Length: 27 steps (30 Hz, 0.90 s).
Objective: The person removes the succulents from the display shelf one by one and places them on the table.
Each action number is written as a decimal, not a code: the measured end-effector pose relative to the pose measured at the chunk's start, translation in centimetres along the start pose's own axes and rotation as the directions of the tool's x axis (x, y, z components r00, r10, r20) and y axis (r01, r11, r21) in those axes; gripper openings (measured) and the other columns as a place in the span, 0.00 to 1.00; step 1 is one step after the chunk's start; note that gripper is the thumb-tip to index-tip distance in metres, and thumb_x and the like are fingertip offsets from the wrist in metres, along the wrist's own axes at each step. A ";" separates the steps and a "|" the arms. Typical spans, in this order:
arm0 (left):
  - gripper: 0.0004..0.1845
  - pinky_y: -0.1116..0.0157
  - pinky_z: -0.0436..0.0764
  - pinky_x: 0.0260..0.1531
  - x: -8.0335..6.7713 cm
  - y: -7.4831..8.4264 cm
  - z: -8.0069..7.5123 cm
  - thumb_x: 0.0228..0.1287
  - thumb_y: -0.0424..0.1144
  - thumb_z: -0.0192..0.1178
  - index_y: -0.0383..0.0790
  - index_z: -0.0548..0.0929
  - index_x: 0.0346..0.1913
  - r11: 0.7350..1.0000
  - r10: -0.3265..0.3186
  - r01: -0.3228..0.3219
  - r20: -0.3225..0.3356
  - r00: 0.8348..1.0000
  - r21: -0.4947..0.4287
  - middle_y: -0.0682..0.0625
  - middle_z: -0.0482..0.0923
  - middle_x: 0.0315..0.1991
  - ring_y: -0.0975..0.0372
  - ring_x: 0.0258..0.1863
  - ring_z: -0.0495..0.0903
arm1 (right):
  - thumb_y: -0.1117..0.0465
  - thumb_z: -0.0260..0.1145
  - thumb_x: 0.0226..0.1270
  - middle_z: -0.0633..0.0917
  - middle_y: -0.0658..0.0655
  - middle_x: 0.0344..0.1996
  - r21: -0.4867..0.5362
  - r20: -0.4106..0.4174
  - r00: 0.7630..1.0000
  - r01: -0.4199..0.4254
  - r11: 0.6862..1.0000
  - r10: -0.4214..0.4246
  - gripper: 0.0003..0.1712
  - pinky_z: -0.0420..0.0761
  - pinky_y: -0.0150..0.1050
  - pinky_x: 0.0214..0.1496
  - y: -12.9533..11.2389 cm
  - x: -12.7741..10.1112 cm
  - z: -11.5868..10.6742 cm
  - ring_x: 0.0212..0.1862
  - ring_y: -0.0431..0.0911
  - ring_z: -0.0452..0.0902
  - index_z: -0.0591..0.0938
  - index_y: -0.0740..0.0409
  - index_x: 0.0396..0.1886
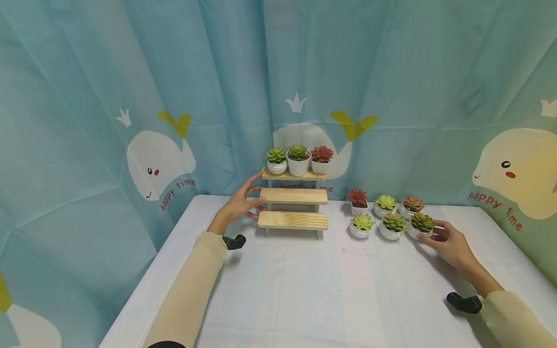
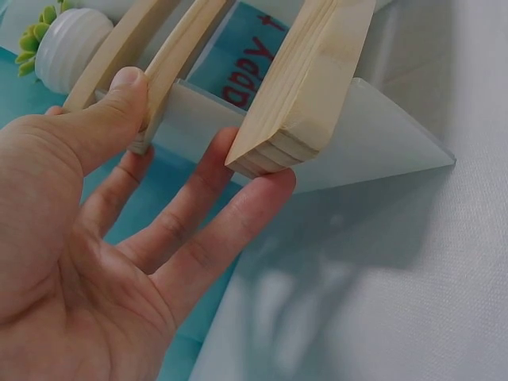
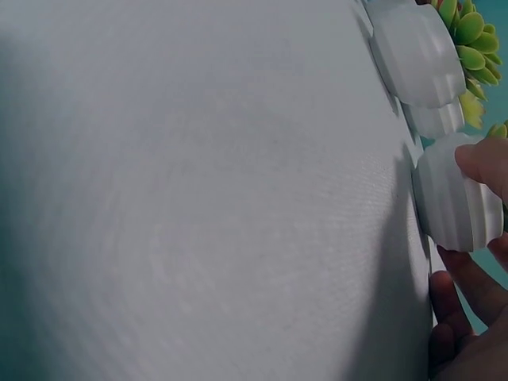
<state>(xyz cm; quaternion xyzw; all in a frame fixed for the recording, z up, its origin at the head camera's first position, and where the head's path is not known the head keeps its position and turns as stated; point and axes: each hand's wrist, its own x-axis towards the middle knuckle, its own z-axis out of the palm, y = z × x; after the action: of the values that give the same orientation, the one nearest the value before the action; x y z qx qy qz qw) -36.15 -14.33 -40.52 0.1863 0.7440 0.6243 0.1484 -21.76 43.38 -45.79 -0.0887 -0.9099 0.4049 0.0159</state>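
my left hand (image 1: 238, 207) fingers straight, touching shelf (image 1: 293, 220) at table (image 1: 304, 290) back edge; right hand (image 1: 450, 244) grasping pot (image 1: 421, 225) near right edge; whale curtain (image 1: 130, 96) behind.

A blue curtain (image 1: 391, 72) with white whales (image 1: 158, 164) and the words "happy time" hangs behind the white table (image 1: 304, 290). 5 more little plant pots (image 1: 378, 212) sit in 2 rows on the table. 3 pots (image 1: 299, 160) stand on the top step.
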 end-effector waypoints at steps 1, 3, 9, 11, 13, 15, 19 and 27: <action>0.43 0.43 0.88 0.36 0.0 0.0 0.0 0.76 0.39 0.62 0.71 0.51 0.82 1.000 -0.001 0.001 -0.002 1.000 -0.001 0.40 0.49 0.82 0.35 0.58 0.79 | 0.39 0.64 0.74 0.63 0.84 0.69 0.000 -0.001 1.000 -0.002 1.000 0.002 0.55 0.73 0.67 0.60 0.0 0.0 0.0 0.67 0.75 0.64 0.53 0.76 0.77; 0.43 0.41 0.87 0.37 0.0 0.0 0.0 0.76 0.39 0.62 0.71 0.52 0.82 1.000 0.000 0.000 -0.003 1.000 -0.002 0.40 0.49 0.82 0.35 0.60 0.77 | 0.39 0.64 0.74 0.62 0.84 0.69 0.007 0.003 1.000 -0.002 1.000 0.002 0.55 0.72 0.69 0.62 -0.1 0.0 0.0 0.67 0.75 0.64 0.52 0.76 0.77; 0.43 0.40 0.87 0.38 0.0 0.1 0.0 0.76 0.38 0.62 0.71 0.51 0.82 1.000 0.002 -0.002 0.003 1.000 -0.012 0.40 0.49 0.82 0.34 0.63 0.75 | 0.38 0.64 0.74 0.61 0.85 0.69 0.015 0.020 1.000 0.003 1.000 -0.003 0.56 0.70 0.71 0.64 -0.2 0.2 -0.2 0.68 0.76 0.62 0.52 0.77 0.77; 0.43 0.41 0.87 0.37 0.0 0.1 0.0 0.76 0.38 0.62 0.71 0.51 0.82 1.000 0.001 0.000 0.002 1.000 -0.013 0.40 0.49 0.82 0.34 0.62 0.75 | 0.37 0.64 0.73 0.61 0.86 0.69 0.009 0.036 0.999 0.005 1.000 -0.005 0.57 0.69 0.71 0.64 -0.3 0.2 -0.4 0.67 0.77 0.62 0.51 0.77 0.76; 0.43 0.42 0.88 0.36 0.0 0.1 0.0 0.75 0.38 0.62 0.71 0.52 0.81 1.000 -0.002 0.002 -0.001 1.000 -0.016 0.40 0.49 0.82 0.34 0.62 0.76 | 0.37 0.65 0.73 0.61 0.86 0.68 -0.003 0.055 0.998 0.008 1.000 -0.008 0.57 0.70 0.71 0.64 -0.3 0.3 -0.6 0.67 0.77 0.62 0.51 0.78 0.76; 0.43 0.43 0.88 0.36 0.0 0.1 -0.1 0.75 0.38 0.62 0.71 0.52 0.82 1.000 -0.003 0.003 -0.002 1.000 -0.015 0.40 0.48 0.82 0.34 0.60 0.77 | 0.37 0.64 0.73 0.61 0.86 0.68 -0.025 0.073 0.997 0.018 1.000 -0.016 0.58 0.71 0.71 0.63 -0.4 0.4 -0.8 0.67 0.77 0.63 0.50 0.79 0.75; 0.43 0.44 0.88 0.36 -0.1 0.0 -0.1 0.76 0.38 0.62 0.70 0.51 0.82 1.000 -0.006 0.006 0.001 1.000 -0.011 0.41 0.49 0.82 0.36 0.57 0.79 | 0.39 0.65 0.74 0.64 0.86 0.66 -0.076 0.100 0.994 0.062 0.995 -0.054 0.56 0.74 0.70 0.61 -0.4 0.5 -1.3 0.65 0.77 0.65 0.51 0.79 0.75; 0.43 0.44 0.88 0.37 -0.1 0.0 0.1 0.76 0.38 0.61 0.70 0.51 0.82 1.000 -0.002 0.002 -0.002 1.000 -0.005 0.41 0.50 0.81 0.35 0.57 0.79 | 0.41 0.65 0.75 0.67 0.86 0.64 -0.117 0.159 0.983 0.113 0.987 -0.094 0.52 0.77 0.67 0.57 -0.8 0.1 -2.9 0.65 0.78 0.67 0.52 0.76 0.75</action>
<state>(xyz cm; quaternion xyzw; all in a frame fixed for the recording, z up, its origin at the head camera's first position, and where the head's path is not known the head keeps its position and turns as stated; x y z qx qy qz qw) -36.01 -14.31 -40.50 0.1844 0.7426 0.6264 0.1490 -21.69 45.01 -43.27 -0.0106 -0.9355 0.3510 -0.0387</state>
